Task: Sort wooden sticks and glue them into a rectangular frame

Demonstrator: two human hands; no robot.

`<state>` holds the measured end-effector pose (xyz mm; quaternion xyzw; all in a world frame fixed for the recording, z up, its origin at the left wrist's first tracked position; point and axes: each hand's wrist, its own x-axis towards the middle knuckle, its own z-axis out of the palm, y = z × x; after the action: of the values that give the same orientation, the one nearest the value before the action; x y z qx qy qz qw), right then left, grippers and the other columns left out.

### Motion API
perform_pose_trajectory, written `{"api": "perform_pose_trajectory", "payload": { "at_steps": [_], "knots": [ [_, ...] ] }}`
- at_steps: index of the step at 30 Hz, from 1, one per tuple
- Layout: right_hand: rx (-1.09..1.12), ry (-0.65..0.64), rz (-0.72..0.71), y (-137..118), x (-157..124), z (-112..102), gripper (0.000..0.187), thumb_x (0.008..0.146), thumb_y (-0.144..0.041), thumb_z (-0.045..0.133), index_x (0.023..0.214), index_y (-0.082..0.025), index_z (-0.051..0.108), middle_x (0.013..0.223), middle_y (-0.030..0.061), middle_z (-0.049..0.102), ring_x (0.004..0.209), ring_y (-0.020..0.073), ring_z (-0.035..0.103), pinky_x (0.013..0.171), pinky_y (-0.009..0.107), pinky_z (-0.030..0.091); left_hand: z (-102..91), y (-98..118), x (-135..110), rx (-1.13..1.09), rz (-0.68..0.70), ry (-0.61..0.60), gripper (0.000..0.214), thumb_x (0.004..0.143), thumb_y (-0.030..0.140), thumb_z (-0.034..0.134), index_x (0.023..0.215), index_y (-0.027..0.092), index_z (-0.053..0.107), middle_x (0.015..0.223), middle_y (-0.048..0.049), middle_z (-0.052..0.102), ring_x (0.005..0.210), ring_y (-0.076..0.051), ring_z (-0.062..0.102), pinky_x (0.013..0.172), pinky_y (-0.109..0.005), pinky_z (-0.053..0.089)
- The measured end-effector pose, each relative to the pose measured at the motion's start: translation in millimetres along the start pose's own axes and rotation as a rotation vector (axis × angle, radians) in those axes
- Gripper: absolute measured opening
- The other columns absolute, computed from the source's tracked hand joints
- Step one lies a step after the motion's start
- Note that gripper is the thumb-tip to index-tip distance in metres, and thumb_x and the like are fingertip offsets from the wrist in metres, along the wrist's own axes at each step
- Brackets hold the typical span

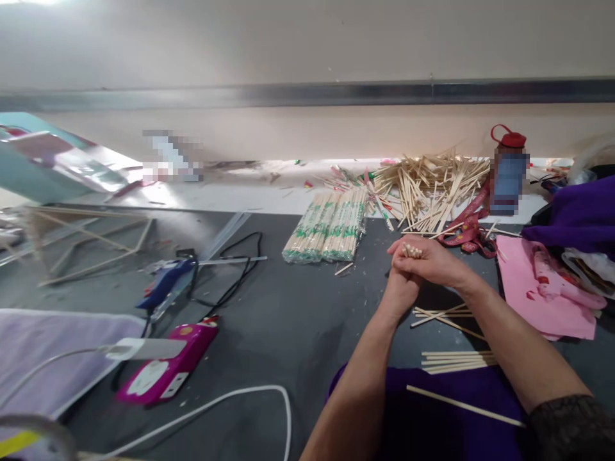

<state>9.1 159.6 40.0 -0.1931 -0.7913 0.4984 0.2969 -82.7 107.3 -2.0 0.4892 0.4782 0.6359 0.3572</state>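
From my feed, both hands meet at centre-right over the dark grey tabletop (pixel 288 320). The right hand (pixel 435 261) is on top w/ its fingers curled tight round a bundle of thin pale wooden sticks (pixel 412 251). Only the blunt stick ends poke out, pointing toward the wall. The left hand (pixel 401 291) sits directly beneath, pressed against the right one. Its fingers are hidden, so I can't tell whether it grips the sticks or only backs up the other hand. The bundle is held above the table, not touching it.

Just beyond the hands, to the left, lie clear-wrapped packs of chopsticks w/ green print (pixel 331 227), side by side. Behind them, near the wall, a loose heap of bare wooden sticks (pixel 432 186) spreads out. A red printed lanyard (pixel 468 230) curls at its near edge, and a red-capped bottle (pixel 508 173) stands approx. beside the heap.

Under the right forearm, a few crossed loose sticks (pixel 446 317) lie flat, w/ a neater row of sticks (pixel 456 362) nearer me. A single long stick (pixel 464 405) rests on purple fabric (pixel 432 429) at the bottom edge.

At right lies a pink sheet (pixel 542 288). At left are a blue glue gun (pixel 166 282), a magenta plastic device (pixel 168 371) and a white cable (pixel 216 403).
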Motion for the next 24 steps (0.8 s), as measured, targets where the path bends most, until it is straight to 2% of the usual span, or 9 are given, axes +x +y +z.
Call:
{"api": "perform_pose_trajectory", "payload": {
  "at_steps": [3, 5, 8, 10, 13, 19, 24],
  "knots": [
    [0.001, -0.020, 0.072, 5.4, -0.3, 0.0, 0.010, 0.079, -0.021, 0.055, 0.071, -0.018, 0.061, 0.086, 0.0008, 0.061, 0.084, 0.0148, 0.057, 0.083, 0.031, 0.043, -1.7, -4.0, 0.6, -0.036, -0.067, -0.007, 0.024, 0.065, 0.016, 0.067, 0.088, 0.019, 0.058, 0.092, -0.0051, 0.062, 0.090, -0.019, 0.057, 0.088, -0.032, 0.046],
    [0.005, -0.025, 0.123, 3.6, -2.1, -5.0, 0.007, 0.076, -0.021, 0.060, 0.081, -0.019, 0.065, 0.092, 0.0014, 0.062, 0.087, 0.0155, 0.057, 0.084, 0.032, 0.044, -3.4, -7.3, 0.0, -0.036, -0.117, -0.040, 0.018, 0.068, 0.019, 0.066, 0.085, 0.019, 0.060, 0.089, -0.0048, 0.063, 0.090, -0.020, 0.057, 0.087, -0.032, 0.046],
    [0.019, -0.006, 0.124, -8.1, -5.9, -18.0, 0.036, 0.069, -0.022, 0.068, 0.105, -0.023, 0.065, 0.109, 0.0036, 0.062, 0.099, 0.0179, 0.057, 0.090, 0.035, 0.043, -7.9, -10.6, -1.7, 0.008, -0.160, -0.076, 0.007, 0.072, 0.022, 0.063, 0.078, 0.019, 0.060, 0.079, -0.0026, 0.062, 0.078, -0.017, 0.055, 0.077, -0.029, 0.046],
    [0.026, 0.040, 0.090, -17.5, -8.2, -25.9, 0.041, 0.070, -0.023, 0.068, 0.111, -0.024, 0.064, 0.114, 0.0039, 0.062, 0.104, 0.0184, 0.056, 0.093, 0.037, 0.042, -11.0, -10.0, -2.7, 0.073, -0.194, -0.082, 0.005, 0.073, 0.023, 0.062, 0.071, 0.018, 0.059, 0.069, -0.0004, 0.058, 0.066, -0.014, 0.051, 0.066, -0.026, 0.043],
    [0.035, 0.132, 0.079, -26.7, -9.9, -31.0, 0.030, 0.073, -0.023, 0.065, 0.103, -0.024, 0.068, 0.108, 0.0031, 0.064, 0.100, 0.0167, 0.058, 0.090, 0.035, 0.043, -12.9, -4.6, -3.7, 0.135, -0.213, -0.096, 0.013, 0.075, 0.025, 0.060, 0.065, 0.019, 0.057, 0.060, 0.0010, 0.053, 0.058, -0.013, 0.045, 0.059, -0.024, 0.038],
    [0.096, 0.195, 0.098, -31.3, -9.3, -25.5, 0.011, 0.076, -0.024, 0.060, 0.081, -0.021, 0.069, 0.084, 0.0012, 0.065, 0.080, 0.0142, 0.060, 0.074, 0.031, 0.047, -9.8, 2.7, -5.2, 0.145, -0.229, -0.125, 0.010, 0.076, 0.027, 0.060, 0.069, 0.020, 0.057, 0.061, 0.0017, 0.055, 0.060, -0.013, 0.047, 0.060, -0.024, 0.037],
    [0.026, 0.314, -0.047, -39.4, -10.0, -25.6, 0.008, 0.077, -0.021, 0.060, 0.073, -0.020, 0.066, 0.083, 0.0012, 0.066, 0.083, 0.0145, 0.060, 0.077, 0.031, 0.047, -9.5, -2.6, -6.3, 0.203, -0.187, -0.177, 0.002, 0.078, 0.022, 0.056, 0.077, 0.020, 0.057, 0.065, 0.0022, 0.057, 0.062, -0.013, 0.050, 0.063, -0.024, 0.040]
  ]
}}
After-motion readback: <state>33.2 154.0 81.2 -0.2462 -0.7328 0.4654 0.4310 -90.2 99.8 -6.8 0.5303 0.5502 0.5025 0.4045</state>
